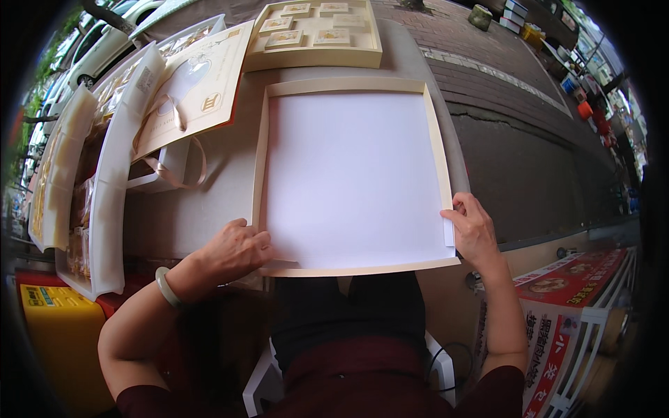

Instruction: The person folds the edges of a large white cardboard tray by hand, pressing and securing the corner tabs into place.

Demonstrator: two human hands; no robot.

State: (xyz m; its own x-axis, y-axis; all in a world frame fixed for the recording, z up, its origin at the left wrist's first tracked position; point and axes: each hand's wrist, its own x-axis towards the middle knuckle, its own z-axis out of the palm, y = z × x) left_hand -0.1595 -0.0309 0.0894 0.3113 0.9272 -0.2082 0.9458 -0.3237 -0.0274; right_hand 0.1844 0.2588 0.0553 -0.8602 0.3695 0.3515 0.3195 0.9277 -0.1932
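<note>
A shallow cream box lid (345, 86) with a white inside (355, 174) lies in front of me, its near edge by the table's front. My left hand (240, 249), with a pale bangle (167, 287) on the wrist, is closed on the lid's left wall close to the near corner. At the right wall my right hand (474, 226) pinches the rim between thumb and fingers. Just below that thumb a narrow white flap (449, 231) stands along the wall. The fingertips outside both walls are partly hidden.
Beyond the lid sits a cream box (313, 57) with several small square packets. To the left, a printed cream bag (198, 83) with ribbon handles leans by long white plastic bins (115, 174) of packaged goods. A yellow container (59, 341) stands lower left, a red printed stand (564, 299) lower right.
</note>
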